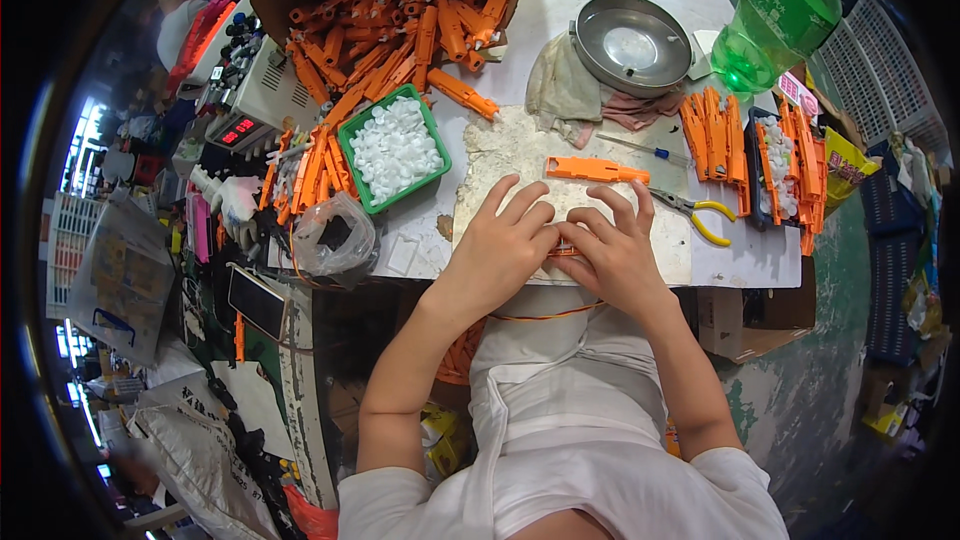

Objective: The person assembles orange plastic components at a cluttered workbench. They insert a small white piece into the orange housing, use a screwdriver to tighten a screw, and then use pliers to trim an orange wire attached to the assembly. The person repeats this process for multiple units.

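My left hand point(505, 245) and my right hand point(622, 245) meet at the front edge of the worn white board point(475, 180). Between their thumbs and forefingers they pinch a small orange plastic part point(565, 249), mostly covered by the fingers. The other fingers of both hands are spread and raised. Just beyond them a long orange plastic housing point(597, 169) lies flat on the board. Near my right hand rest yellow-handled pliers point(690, 206). A thin red-and-yellow wire point(550, 317) runs across my lap below the hands.
A green tray of white plastic pieces point(372, 202) stands to the left, below a box heaped with orange parts point(400, 10). Behind the board are a metal bowl point(630, 40) and a rag point(562, 80). Orange housings point(715, 135) and a green bottle point(780, 20) stand at right.
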Tool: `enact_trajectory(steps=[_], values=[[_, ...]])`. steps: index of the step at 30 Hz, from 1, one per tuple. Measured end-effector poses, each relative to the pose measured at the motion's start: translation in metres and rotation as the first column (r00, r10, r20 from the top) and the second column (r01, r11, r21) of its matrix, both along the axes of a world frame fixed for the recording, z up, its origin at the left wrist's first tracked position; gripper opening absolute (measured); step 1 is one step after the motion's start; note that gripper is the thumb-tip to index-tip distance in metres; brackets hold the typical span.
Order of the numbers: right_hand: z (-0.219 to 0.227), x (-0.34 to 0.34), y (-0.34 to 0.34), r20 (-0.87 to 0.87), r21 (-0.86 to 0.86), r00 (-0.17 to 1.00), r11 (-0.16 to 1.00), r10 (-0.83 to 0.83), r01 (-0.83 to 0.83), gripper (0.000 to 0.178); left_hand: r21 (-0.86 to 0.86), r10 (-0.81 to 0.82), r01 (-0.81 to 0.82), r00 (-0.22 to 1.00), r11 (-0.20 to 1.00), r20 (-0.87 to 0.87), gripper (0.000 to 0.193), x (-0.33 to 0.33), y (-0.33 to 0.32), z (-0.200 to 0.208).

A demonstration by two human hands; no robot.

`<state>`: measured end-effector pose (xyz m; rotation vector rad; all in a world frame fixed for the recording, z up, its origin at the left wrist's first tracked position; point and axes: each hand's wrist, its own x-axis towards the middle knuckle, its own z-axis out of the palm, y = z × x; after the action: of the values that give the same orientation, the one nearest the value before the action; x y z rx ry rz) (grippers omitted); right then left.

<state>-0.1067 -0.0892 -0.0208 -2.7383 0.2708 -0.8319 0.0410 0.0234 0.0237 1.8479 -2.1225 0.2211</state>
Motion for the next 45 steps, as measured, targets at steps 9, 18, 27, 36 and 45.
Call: enact_trajectory(steps=[9, 18, 27, 36, 45], values=[[0.0, 0.0, -0.001, -0.006, 0.005, 1.0, 1.0, 0.018, -0.018, 0.031, 0.118, -0.091, 0.067, 0.973, 0.991, 0.21, 0.02, 0.0, -0.007, 0.011], [-0.003, 0.0, -0.002, 0.023, 0.028, 1.0, 0.999, 0.018, -0.018, 0.031, -0.072, -0.038, 0.042, 0.998, 0.997, 0.056, 0.018, 0.002, 0.0, -0.007], [-0.001, -0.002, 0.0, 0.123, -0.002, 0.992, 1.0, -0.003, 0.003, 0.025, -0.175, 0.02, -0.039, 0.994, 0.984, -0.107, 0.015, 0.001, 0.008, -0.006], [0.001, -0.004, 0.0, 0.163, 0.039, 0.987, 0.999, -0.005, -0.002, 0.015, -0.207, -0.031, 0.007, 0.993, 0.978, -0.114, 0.015, 0.0, 0.01, -0.007], [0.001, -0.007, -0.007, 0.256, 0.145, 0.966, 0.987, 0.025, -0.065, 0.01, -0.308, -0.135, 0.18, 0.978, 0.934, 0.162, 0.013, -0.006, 0.008, -0.009]])
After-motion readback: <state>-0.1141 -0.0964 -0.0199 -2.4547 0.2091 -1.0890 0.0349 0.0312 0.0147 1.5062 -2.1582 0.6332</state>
